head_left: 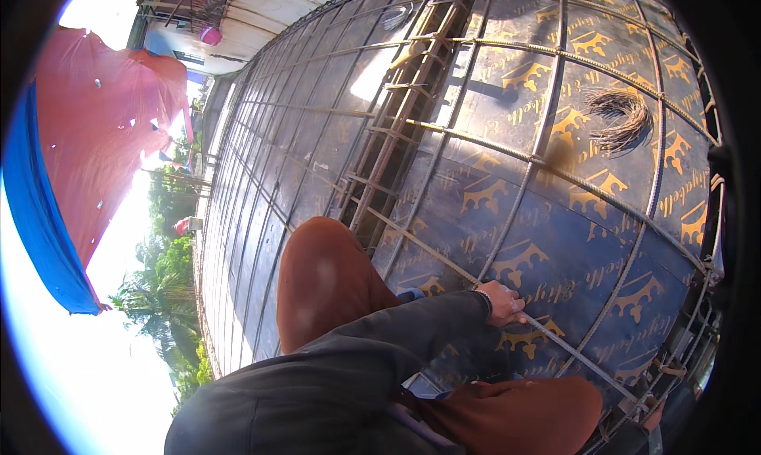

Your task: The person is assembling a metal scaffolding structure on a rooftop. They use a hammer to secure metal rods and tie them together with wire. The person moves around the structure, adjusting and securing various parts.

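Trousers (325,288) in rust brown, knees bent, are nearest, a dark sleeve (380,332) reaching across the lap. The left hand (503,303) is wrapped around a ribbed steel bar (583,358) above dark printed formwork panels (444,209). The right hand (655,417) shows only partly at lower right; its grip cannot be told. Farther out, a curved bundle of thin wire (638,122) lies on the panels, right of a long rebar cage (372,185). Beyond are green trees (170,281) and a red-and-blue tarpaulin (111,130).
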### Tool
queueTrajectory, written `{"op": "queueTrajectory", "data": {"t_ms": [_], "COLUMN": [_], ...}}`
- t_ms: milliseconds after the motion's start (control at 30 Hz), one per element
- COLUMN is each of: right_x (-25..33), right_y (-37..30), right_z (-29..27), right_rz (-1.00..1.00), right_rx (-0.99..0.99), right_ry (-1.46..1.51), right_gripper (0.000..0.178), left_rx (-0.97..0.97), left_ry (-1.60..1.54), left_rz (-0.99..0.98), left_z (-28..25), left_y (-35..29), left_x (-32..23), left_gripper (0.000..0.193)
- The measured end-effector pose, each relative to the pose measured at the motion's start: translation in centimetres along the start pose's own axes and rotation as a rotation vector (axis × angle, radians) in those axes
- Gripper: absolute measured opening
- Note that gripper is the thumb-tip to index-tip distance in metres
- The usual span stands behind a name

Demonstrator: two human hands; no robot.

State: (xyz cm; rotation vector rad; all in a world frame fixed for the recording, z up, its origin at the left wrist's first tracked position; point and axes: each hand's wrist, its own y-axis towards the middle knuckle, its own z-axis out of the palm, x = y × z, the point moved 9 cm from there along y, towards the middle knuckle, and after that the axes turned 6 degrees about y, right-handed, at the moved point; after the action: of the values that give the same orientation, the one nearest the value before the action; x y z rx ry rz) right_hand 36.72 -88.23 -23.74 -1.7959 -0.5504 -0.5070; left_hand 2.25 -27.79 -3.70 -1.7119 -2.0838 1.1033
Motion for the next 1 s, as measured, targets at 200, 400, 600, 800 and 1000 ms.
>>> {"op": "queueTrajectory", "data": {"t_ms": [200,400,600,800,1000], "right_x": [2.0,1.4,7.1,5.3,5.8], "right_y": [1.5,-10.0,-11.1,-12.7,-13.6], "right_z": [-2.6,0.3,2.5,-0.2,2.5], "right_rz": [0.026,-0.022,-0.207,-0.126,-0.236], "right_rx": [0.506,0.795,0.463,0.204,0.29], "right_ry": [0.126,0.41,-0.064,0.003,-0.026], "right_gripper": [0.063,0.066,0.036,0.037,0.039], "left_rx": [-0.106,-0.093,0.037,-0.187,-0.27], "left_ry": [-0.025,0.073,0.124,0.151,0.145], "left_rz": [0.082,0.134,-0.076,0.044,0.065], "left_z": [-2.1,-3.8,-1.2,-1.8,-1.5], "left_y": [0.7,3.0,2.1,2.5,1.6], "left_x": [-0.2,-2.1,0.5,-1.4,0.3], "left_gripper": [0.051,0.048,0.053,0.039,0.039]}}
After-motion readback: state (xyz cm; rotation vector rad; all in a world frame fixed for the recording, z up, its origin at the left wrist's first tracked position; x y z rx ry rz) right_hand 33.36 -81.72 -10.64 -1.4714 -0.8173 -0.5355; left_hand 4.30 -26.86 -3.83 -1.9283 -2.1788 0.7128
